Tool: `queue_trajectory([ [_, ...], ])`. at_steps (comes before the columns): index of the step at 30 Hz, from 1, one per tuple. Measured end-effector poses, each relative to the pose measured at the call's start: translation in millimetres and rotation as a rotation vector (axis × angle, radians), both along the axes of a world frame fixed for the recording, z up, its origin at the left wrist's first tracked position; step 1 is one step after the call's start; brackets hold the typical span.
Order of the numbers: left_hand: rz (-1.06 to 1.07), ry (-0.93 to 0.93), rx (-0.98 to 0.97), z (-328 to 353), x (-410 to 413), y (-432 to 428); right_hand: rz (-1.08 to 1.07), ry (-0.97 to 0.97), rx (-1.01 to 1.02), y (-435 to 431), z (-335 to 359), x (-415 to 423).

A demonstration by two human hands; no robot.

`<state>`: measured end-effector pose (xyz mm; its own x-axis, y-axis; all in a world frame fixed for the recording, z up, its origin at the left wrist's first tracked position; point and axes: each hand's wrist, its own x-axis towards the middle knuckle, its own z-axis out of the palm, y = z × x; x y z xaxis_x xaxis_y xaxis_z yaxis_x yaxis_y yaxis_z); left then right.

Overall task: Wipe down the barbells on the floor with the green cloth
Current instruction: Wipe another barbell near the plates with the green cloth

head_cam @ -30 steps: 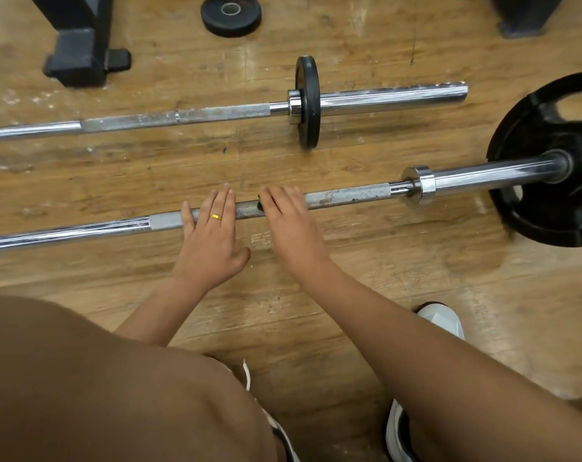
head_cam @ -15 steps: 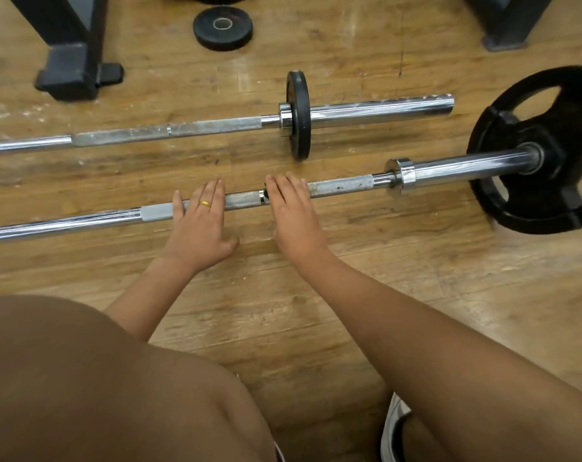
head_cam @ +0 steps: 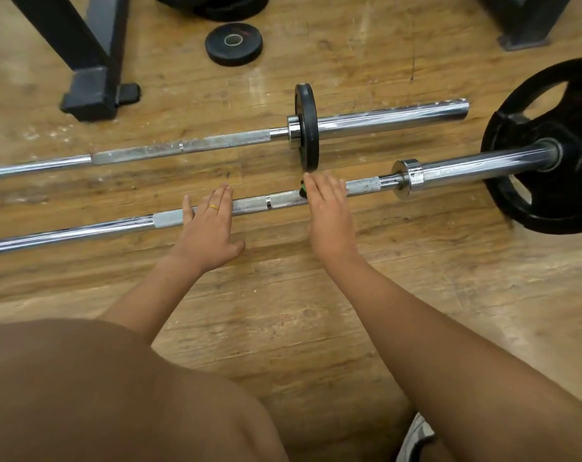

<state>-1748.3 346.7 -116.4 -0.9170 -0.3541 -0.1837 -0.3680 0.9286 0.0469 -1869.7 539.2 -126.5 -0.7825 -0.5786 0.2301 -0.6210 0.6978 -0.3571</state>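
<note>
Green cloth (head_cam: 303, 192) sliver under straight right fingers (head_cam: 320, 188) on knurled barbell (head_cam: 253, 204); left fingers (head_cam: 221, 199) flat

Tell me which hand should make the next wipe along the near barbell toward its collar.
Right. The right hand covers the green cloth on the near barbell, with bare knurling between it and the collar. The left hand lies flat on the same barbell with no cloth visible, probably just steadying it.

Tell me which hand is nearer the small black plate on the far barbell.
Right. The right hand lies on the near barbell, fingertips just short of the small black plate; the left hand rests on the same bar, farther left.
</note>
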Motion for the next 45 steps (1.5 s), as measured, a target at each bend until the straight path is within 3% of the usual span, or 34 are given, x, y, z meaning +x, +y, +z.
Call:
queue_trajectory([
  [8,0.002,0.013,-0.002,-2,0,1,0.194,-0.007,0.083,-11,0,4],
  [15,-0.090,-0.031,0.056,8,21,-22,-0.077,-0.123,-0.048,-23,1,12],
  [22,0.108,-0.175,-0.013,20,97,-53,-0.177,-0.144,-0.117,-33,1,26],
  [35,-0.044,-0.040,0.045,-6,114,-77,0.168,-0.057,0.031,1,0,18],
  [42,-0.096,0.008,-0.117,-9,121,-93,0.031,-0.016,-0.121,-32,-9,38],
  [45,-0.055,0.049,-0.202,-12,113,-94,-0.063,-0.105,-0.258,-38,-9,43],
])
